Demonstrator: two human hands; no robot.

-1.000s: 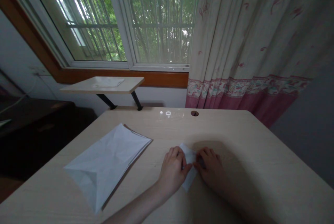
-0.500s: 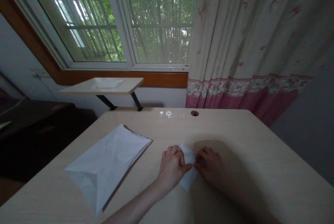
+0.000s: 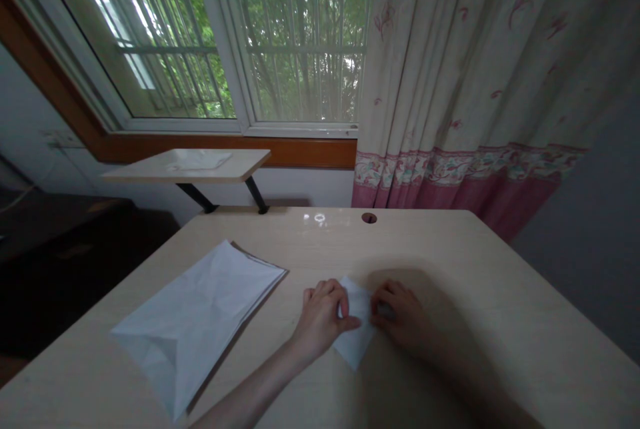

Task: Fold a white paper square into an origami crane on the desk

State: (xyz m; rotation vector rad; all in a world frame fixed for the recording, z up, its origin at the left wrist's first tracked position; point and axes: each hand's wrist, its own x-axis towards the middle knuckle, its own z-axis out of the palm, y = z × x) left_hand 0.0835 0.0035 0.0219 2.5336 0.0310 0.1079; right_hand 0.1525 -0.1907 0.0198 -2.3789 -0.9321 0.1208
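A small folded white paper [image 3: 356, 322] lies on the light wooden desk [image 3: 475, 295] in front of me. My left hand [image 3: 320, 317] rests on its left side, fingers curled and thumb pressing down on the sheet. My right hand [image 3: 400, 319] sits on its right edge, fingers bent and pinching the paper against the desk. Both hands touch the paper and almost meet over it.
A stack of creased white sheets [image 3: 200, 322] lies on the desk to the left. A cable hole [image 3: 369, 217] is near the far edge. A small raised shelf [image 3: 190, 165] stands below the window. A patterned curtain [image 3: 475, 82] hangs at the right.
Both hands and the small paper have shifted slightly left and nearer in the view as the camera moved; the grip on the paper looks the same.
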